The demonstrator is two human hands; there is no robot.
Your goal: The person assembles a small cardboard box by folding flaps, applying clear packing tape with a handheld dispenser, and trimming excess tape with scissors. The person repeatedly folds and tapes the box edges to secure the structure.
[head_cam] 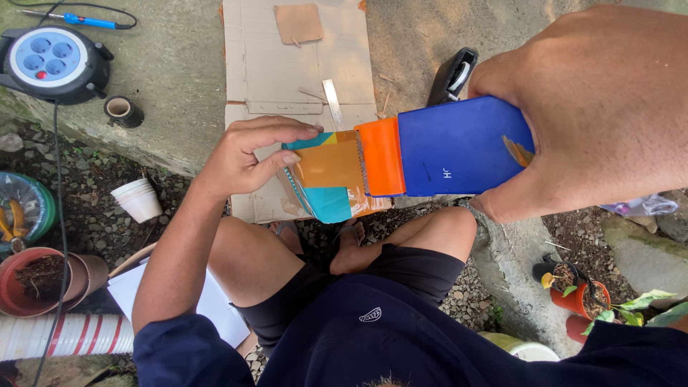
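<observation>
Right hand (602, 107) close to the camera, wrapped around the blue body of a tape dispenser (444, 147), thumb underneath, fingers over the top; orange nose points left. Left hand (247, 154) out at arm's length, elbow bent, thumb and fingers pinching a teal-and-yellow piece (322, 172) right against the dispenser's nose, brown tape across it. All held above the cardboard sheet (294, 72) on the concrete.

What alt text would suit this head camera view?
A seated person's right hand holds a blue and orange tape dispenser against a teal and orange cardboard piece pinched by the left hand, over flattened brown cardboard.
</observation>
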